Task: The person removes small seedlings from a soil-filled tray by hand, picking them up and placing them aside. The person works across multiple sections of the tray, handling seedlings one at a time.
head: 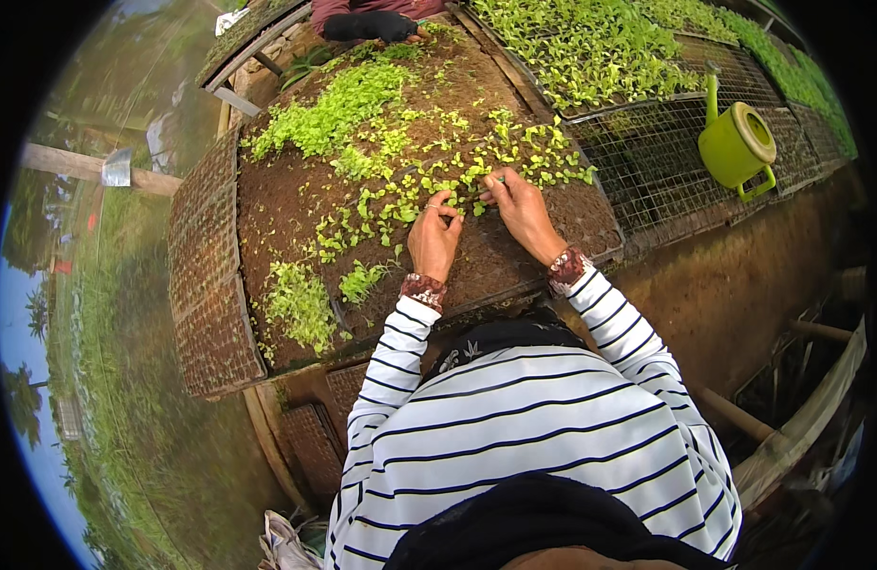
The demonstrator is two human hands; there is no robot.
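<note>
My left hand (435, 239) is over the soil-filled seedling tray, its thumb and bent fingers close to small green seedlings (410, 206). Whether it pinches one is too small to tell. To its right, my right hand (518, 208) has thumb and index finger together at the seedling rows; a bit of green shows at the fingertips, but what it is cannot be made out. Bare dark soil in tray cells (474, 253) lies below both hands. A dense clump of seedlings (338, 107) spreads farther back, and a paler heap (299, 306) lies at the near left.
A co-worker's dark-sleeved arm (370, 27) reaches over the far end of the bed. Cell trays (210, 285) line the left edge. At right, a green watering can (737, 146) stands on black grid trays (638, 157), beyond them leafy seedlings (588, 53). A wooden pole (75, 162) is far left.
</note>
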